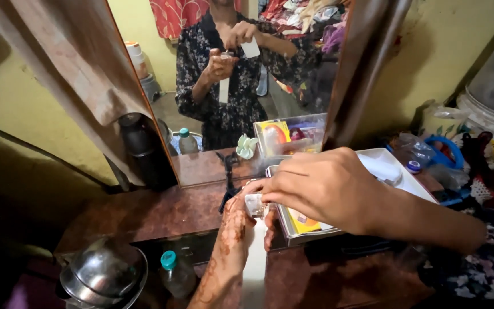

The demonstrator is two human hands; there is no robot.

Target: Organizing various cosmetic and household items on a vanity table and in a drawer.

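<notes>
We see the left hand (236, 220), henna-patterned, closed around a small clear bottle (254, 204) held upright above the brown dresser top (161, 212). The right hand (324, 186) pinches the bottle's top with curled fingers. Just behind sits a clear plastic tray (293, 229). A mirror (230, 86) reflects both hands. A steel pot (104, 274) stands lower left.

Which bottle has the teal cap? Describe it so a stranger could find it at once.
Start at the tall mirror leaning on the dark wooden dresser. Drop to the near left edge, beside the shiny steel pot. There stands the small clear plastic bottle, below the left hand; its teal cap sets it apart.
</notes>
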